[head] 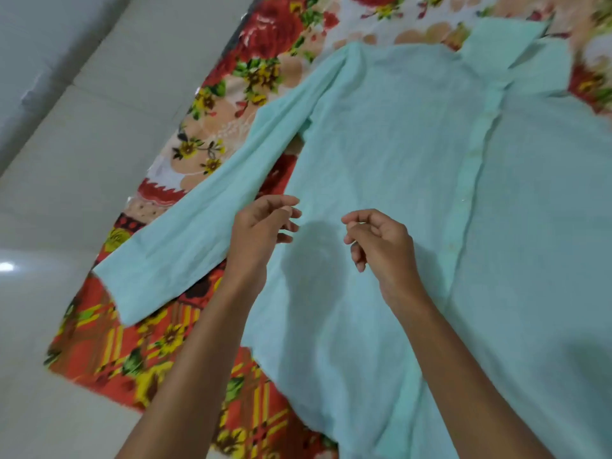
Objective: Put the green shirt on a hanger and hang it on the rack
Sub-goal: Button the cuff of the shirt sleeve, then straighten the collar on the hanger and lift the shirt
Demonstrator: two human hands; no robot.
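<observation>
A: Where is the green shirt (414,154)?

B: Spread flat, front up, on the floral sheet (159,352); one sleeve (185,240) runs toward the sheet's left edge, the collar (516,48) toward its far edge.

A: And the hands?

B: Left hand (258,226) hovers by the sleeve, fingers loosely curled, empty. Right hand (381,243) hovers over the chest panel, likewise empty.

A: Which step?

B: Probably the start. No hanger or rack is visible; fetching the hanger likely comes next.

Two bare forearms, no sleeves
</observation>
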